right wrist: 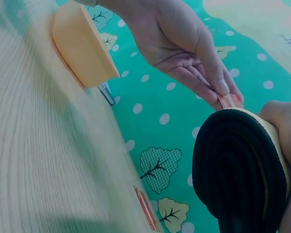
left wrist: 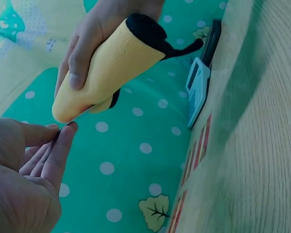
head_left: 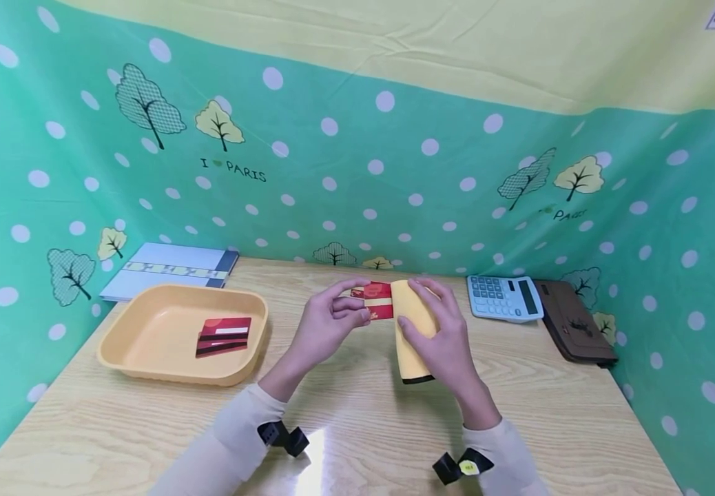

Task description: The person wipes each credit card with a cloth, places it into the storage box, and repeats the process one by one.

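Observation:
My left hand (head_left: 330, 324) pinches a thin red and white card (right wrist: 228, 101) between thumb and fingertips. In the left wrist view the card shows as a thin edge right at the side of a rolled yellow cloth (head_left: 412, 334), above the table. My right hand (head_left: 447, 334) grips this roll from the right, thumb on the near face and fingers over the top. The roll has a black lining, seen as dark spiral layers at its end in the right wrist view, and a black flap sticks out.
At left, a pale orange tray (head_left: 147, 368) holds red cards (head_left: 224, 335) with black stripes. Behind it lies a white and blue folder (head_left: 168, 265). A light blue calculator (head_left: 503, 300) and a brown case (head_left: 574, 327) lie at right. Red striped cards (left wrist: 200, 145) lie on the wooden table (head_left: 345, 427).

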### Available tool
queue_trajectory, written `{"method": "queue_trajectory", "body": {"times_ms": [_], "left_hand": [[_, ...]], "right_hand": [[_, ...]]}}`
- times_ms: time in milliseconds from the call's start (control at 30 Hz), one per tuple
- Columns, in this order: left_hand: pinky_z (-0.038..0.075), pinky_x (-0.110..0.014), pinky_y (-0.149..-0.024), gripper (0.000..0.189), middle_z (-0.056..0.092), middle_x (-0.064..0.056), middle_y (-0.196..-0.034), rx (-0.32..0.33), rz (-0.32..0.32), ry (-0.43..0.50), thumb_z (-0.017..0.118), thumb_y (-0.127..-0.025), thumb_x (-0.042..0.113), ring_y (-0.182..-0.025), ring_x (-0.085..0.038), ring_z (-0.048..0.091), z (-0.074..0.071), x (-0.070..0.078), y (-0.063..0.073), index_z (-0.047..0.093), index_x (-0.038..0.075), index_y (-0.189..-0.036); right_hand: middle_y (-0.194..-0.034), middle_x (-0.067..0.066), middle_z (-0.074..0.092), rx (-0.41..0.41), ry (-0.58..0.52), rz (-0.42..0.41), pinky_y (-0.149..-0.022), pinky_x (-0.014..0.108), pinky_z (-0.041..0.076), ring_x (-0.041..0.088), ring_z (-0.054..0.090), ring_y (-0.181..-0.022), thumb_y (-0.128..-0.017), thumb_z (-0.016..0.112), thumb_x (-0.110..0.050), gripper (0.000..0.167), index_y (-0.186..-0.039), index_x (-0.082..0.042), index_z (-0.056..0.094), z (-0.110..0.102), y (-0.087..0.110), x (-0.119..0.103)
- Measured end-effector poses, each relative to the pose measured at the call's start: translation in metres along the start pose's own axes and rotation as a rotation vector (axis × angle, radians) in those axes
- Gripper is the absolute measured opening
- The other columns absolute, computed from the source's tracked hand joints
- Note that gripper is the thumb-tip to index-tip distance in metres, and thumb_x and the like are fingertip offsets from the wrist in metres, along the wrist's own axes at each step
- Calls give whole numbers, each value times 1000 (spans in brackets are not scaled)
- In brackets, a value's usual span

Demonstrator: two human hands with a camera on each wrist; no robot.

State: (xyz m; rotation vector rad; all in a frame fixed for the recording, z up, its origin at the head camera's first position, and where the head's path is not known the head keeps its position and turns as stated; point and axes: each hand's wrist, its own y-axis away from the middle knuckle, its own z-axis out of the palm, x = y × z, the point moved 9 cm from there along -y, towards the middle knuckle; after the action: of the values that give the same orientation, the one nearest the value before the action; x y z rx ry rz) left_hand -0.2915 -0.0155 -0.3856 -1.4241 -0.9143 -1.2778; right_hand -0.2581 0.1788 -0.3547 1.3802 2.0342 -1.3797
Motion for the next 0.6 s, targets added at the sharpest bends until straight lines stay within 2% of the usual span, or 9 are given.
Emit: {"method": "queue_trajectory", "body": {"times_ms": [167, 367, 600], "left_hand": [[66, -42, -88, 49, 76, -25, -109, 2, 3, 10, 73, -92, -2, -96, -29, 79, 2, 0, 0, 63, 11, -138], [67, -39, -86, 49, 76, -23, -108, 6, 6, 19, 74, -92, -2, -95, -27, 79, 4, 0, 1, 63, 11, -137], [67, -34, -86, 48, 75, -27, -109, -18, 21, 33, 72, -92, -4, -96, -30, 78, 8, 0, 1, 63, 7, -137]], "right_hand": [[-150, 4, 52, 3, -11, 2, -84, 18, 50, 22, 54, -127, -86, 82, -6, 64, -144, -22, 62, 2, 1, -4], [-148, 6, 53, -10, -37, -22, -79, 20, 56, 21, 57, -117, -85, 83, -5, 64, -144, -21, 62, 8, 3, -10], [-148, 4, 54, -29, -35, -66, -78, 22, 55, 20, 57, -118, -85, 83, -6, 65, -144, -21, 62, 14, 6, -19]]}}
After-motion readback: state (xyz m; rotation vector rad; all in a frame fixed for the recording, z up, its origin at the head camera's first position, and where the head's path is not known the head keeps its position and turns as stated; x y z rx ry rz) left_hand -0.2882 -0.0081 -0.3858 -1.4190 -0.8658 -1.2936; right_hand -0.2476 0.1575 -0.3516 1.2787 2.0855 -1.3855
